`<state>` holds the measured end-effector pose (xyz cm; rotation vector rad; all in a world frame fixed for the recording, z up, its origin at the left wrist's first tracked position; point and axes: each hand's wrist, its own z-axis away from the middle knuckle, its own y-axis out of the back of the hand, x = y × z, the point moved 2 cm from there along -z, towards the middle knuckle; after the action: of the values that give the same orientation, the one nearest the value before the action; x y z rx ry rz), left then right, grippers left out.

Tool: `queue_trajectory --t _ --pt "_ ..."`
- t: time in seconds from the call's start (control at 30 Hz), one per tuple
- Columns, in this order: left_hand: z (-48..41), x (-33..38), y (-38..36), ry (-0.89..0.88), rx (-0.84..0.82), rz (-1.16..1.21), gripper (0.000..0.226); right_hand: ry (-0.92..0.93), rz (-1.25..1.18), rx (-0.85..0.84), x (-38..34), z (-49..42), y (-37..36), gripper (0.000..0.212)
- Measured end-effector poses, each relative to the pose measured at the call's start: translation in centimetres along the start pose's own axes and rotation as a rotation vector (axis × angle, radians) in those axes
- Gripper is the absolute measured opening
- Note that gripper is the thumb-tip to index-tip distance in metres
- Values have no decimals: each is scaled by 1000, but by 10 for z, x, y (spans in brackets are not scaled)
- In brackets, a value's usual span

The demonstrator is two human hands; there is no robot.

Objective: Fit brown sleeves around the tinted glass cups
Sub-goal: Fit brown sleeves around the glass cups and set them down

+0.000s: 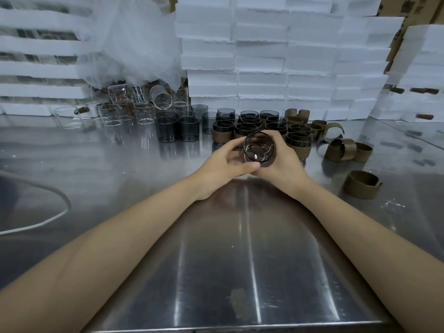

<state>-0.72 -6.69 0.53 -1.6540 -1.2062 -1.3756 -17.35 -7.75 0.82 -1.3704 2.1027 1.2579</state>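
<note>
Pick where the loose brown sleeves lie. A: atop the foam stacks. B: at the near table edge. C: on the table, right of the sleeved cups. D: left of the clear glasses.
C: the loose brown sleeves lie on the table right of the sleeved cups, while the left hand and right hand hold a tinted cup.

The left hand [222, 162] and right hand [283, 164] grip one tinted glass cup [259, 150] between them above the counter [240, 260], fingers curled round its wall. The cup is tilted, one round end facing the camera. Just beyond the hands stands a cluster of sleeved cups [249, 128]. Beyond and left of the hands stand bare tinted cups [177, 131], then clear glasses [120, 114]. Right of the hands, loose brown sleeves [346, 150] lie on the counter. White foam boxes [264, 56] are stacked behind.
</note>
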Motion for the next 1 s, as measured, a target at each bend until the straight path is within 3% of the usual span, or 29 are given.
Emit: queue_trajectory --t 0.33,0.7,1.0 --pt "1 3 -2 27 -4 26 65 13 -23 -4 -1 0 -2 71" --pt "-2 4 2 89 26 192 46 30 -60 -48 0 -2 -2 73" --pt "-2 5 3 113 86 243 38 168 6 -92 -14 1 -3 66"
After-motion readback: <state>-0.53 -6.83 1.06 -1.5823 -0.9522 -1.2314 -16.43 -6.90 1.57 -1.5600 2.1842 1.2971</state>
